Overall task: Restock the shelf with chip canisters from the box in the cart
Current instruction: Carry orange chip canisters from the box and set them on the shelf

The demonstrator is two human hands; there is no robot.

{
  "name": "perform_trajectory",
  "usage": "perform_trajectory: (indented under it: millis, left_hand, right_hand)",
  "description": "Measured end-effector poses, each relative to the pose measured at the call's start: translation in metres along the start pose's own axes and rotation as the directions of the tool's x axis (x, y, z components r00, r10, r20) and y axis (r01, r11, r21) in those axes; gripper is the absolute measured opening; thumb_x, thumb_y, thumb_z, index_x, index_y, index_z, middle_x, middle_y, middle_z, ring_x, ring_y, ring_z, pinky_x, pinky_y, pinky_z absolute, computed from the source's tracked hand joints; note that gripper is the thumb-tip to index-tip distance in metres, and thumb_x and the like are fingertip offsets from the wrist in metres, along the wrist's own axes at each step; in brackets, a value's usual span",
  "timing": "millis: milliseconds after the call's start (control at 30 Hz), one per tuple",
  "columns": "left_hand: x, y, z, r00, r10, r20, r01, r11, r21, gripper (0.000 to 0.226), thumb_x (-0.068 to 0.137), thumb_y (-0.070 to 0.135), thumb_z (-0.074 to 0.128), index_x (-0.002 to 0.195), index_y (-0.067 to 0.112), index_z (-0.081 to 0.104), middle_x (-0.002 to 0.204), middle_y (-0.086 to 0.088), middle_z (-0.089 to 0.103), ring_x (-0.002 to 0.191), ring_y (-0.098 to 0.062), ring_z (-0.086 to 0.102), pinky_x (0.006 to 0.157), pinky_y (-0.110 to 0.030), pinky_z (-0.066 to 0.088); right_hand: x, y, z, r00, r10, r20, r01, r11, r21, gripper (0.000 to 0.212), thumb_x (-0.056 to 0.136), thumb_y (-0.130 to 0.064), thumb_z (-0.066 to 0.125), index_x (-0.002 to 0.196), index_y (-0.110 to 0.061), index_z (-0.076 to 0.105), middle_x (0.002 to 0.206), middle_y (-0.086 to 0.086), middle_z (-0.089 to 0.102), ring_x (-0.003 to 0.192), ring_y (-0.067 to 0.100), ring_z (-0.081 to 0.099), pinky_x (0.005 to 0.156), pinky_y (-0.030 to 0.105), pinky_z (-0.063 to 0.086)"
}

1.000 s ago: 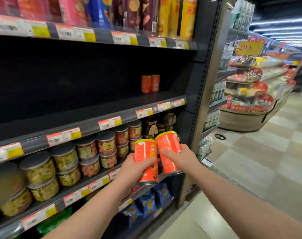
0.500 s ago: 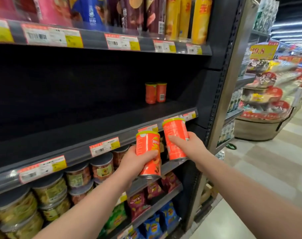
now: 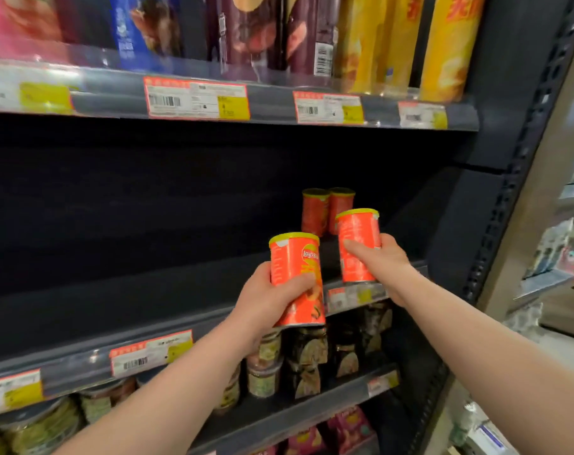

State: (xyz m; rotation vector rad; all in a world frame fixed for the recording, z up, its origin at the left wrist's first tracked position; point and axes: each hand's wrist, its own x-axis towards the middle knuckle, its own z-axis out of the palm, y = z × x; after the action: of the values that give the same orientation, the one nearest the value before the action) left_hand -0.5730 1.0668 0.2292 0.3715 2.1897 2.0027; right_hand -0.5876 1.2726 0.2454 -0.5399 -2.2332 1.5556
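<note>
My left hand (image 3: pixel 266 300) grips a short orange chip canister with a yellow lid (image 3: pixel 294 257), held upright in front of the dark shelf's (image 3: pixel 148 290) front lip. My right hand (image 3: pixel 382 257) grips a second orange canister (image 3: pixel 356 231), raised a little higher, over the shelf's right end. Two more orange canisters (image 3: pixel 326 210) stand side by side at the back right of that shelf, just behind the one in my right hand. The box and the cart are out of view.
Tall chip tubes (image 3: pixel 394 44) in yellow, purple, blue and pink fill the shelf above. Clear lidded snack jars (image 3: pixel 266 366) line the shelf below. The shelf's dark upright (image 3: pixel 508 178) is at the right, with the aisle beyond it.
Both hands have lifted their canisters up from jar-shelf height to the dark shelf and moved them closer to the two canisters at its back. The view has come nearer to the shelf.
</note>
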Motion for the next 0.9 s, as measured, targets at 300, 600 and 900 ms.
perform_trajectory:
  millis: [300,600,900]
  left_hand:
    - [0.054,0.005,0.032,0.994,0.007,-0.112,-0.016,0.997,-0.075,0.049,0.076,0.037,0.074,0.116,0.026,0.048,0.105,-0.002,0.067,0.09,-0.019,0.069,0.08,-0.036,0.057]
    - [0.083,0.007,0.044,0.981,0.02,-0.193,-0.035,0.997,-0.073,0.046,0.077,0.034,0.074,0.113,0.032,0.046,0.104,0.002,0.064,0.089,-0.015,0.067,0.069,-0.026,0.053]
    - [0.106,0.004,0.055,0.978,0.01,-0.209,-0.029,0.996,-0.089,0.036,0.077,0.028,0.076,0.096,0.037,0.046,0.101,0.007,0.063,0.089,-0.009,0.064,0.065,-0.022,0.048]
  right_hand:
    - [0.102,0.02,-0.007,0.998,-0.064,-0.028,0.064,0.998,-0.003,0.066,0.071,-0.018,0.082,0.123,-0.009,0.043,0.118,0.011,0.057,0.108,0.03,0.058,0.086,0.034,0.047]
    - [0.158,0.03,0.006,0.993,-0.091,0.079,0.091,0.996,0.004,0.084,0.072,-0.012,0.082,0.134,-0.004,0.026,0.132,0.019,0.05,0.12,0.033,0.052,0.098,0.041,0.041]
    - [0.178,0.04,0.002,0.967,-0.097,0.235,0.121,0.989,-0.09,0.078,0.075,-0.006,0.077,0.137,-0.005,0.029,0.136,0.018,0.046,0.125,0.031,0.048,0.098,0.034,0.038]
